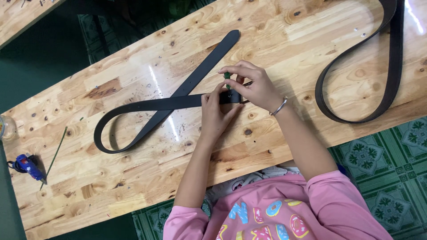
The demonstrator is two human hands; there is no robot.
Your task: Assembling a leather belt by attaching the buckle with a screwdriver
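A black leather belt (147, 106) lies looped and crossed over itself on the wooden workbench (133, 178). My left hand (214, 116) presses flat on the belt's near end by the buckle, pinning it to the wood. My right hand (254, 86) grips a small green-handled tool (227, 77) upright, its tip on the belt end just beside my left thumb. A silver bangle sits on my right wrist. The buckle itself is mostly hidden under my fingers.
A second black belt (382, 84) loops at the bench's right end. A blue glue gun (27, 164) and a thin green stick (55, 155) lie at the left end. A glass jar (5, 128) pokes in at the left edge. Green patterned floor tiles show below.
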